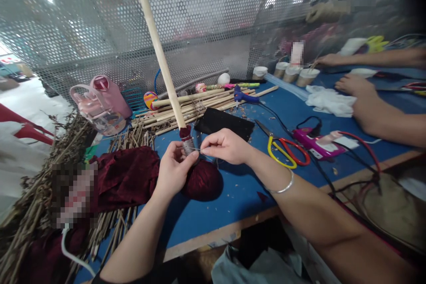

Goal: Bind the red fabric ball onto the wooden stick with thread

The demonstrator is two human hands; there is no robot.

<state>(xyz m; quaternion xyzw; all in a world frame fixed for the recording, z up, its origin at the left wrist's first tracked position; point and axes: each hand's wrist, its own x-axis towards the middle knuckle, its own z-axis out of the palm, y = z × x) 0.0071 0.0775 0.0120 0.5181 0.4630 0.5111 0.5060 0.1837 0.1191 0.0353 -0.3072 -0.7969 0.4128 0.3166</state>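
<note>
A pale wooden stick (160,53) rises at a slant from a ball covered in dark red cloth (206,183). Grey thread (188,144) winds around the cloth-covered neck where the two meet. My left hand (173,168) is closed around this neck, with its thumb pressed near the windings. To the right, my right hand (228,145) pinches the thread's end between thumb and fingers. A thin strand runs taut from the neck to that pinch. Dark red velvety cloth (124,179) lies to the left of my left hand.
Scissors (282,146) with yellow and red handles lie right of my hands, beside a magenta power strip (319,142). Behind are black cloth (224,124), a blue glue gun (244,94) and several wooden sticks (213,100). Dried stalks and pink bottles (115,95) stand left. Another person's hands (357,88) work at right.
</note>
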